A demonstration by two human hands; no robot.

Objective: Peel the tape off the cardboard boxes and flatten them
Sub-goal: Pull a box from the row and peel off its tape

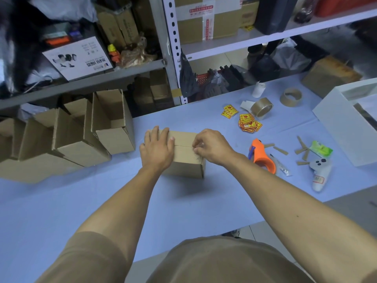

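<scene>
A small closed cardboard box (184, 158) stands on the blue table (102, 201) in the middle. My left hand (157, 149) lies flat on the left part of its top, fingers straight, pressing it down. My right hand (210, 147) sits at the top's right edge, where its curled fingers pinch the clear tape (199, 145) at the end of the centre seam. The tape itself is barely visible. A row of open, empty cardboard boxes (81, 131) stands at the left of the table.
An orange tape dispenser (262, 156), a white controller (320, 172), cardboard strips, red-yellow stickers (247, 122), tape rolls (261, 107) and a white box (346, 127) lie to the right. Metal shelving (171, 58) full of cartons rises behind the table.
</scene>
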